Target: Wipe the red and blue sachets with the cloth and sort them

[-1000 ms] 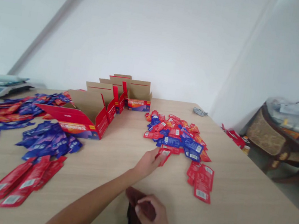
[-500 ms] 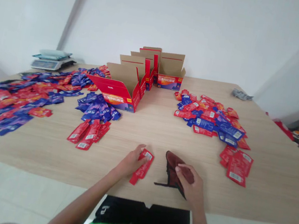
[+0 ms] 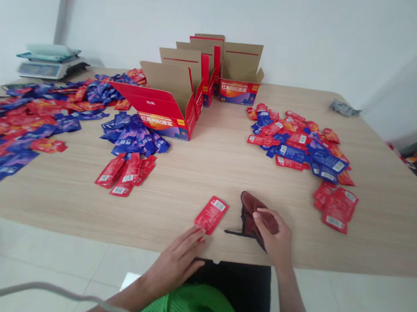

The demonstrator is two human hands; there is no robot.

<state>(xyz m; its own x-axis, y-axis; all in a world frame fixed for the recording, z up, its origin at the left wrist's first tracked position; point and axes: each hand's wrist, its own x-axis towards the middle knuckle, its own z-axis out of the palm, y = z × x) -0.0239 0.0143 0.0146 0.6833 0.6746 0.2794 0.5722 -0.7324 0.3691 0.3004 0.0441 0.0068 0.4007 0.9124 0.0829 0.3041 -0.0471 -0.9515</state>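
Note:
Near the table's front edge, my left hand [image 3: 181, 258] lies with stretched fingers, their tips at the lower end of a red packet [image 3: 212, 213]. To its right, my right hand [image 3: 275, 236] pinches a dark brown pouch-like item [image 3: 251, 207] with black edging and a thin black strip pointing left. Farther left on the table lie several red packets [image 3: 126, 177], touching a pile of blue packets [image 3: 132, 136]. A mixed pile of red and blue packets [image 3: 297, 145] spreads at the right, with more red packets [image 3: 339, 211] in front of it.
Open red cartons [image 3: 167, 118] stand in a row toward the back, with another open carton [image 3: 238, 92] beside them. A large heap of packets [image 3: 20, 121] covers the left side. Behind it is a scale [image 3: 44, 69] with bags on top. A grey crumpled item [image 3: 345, 108] lies back right.
My left hand has moved down toward me and its fingers have straightened off the red packet's middle. The right hand keeps its pinch on the brown item. The camera view has tilted down.

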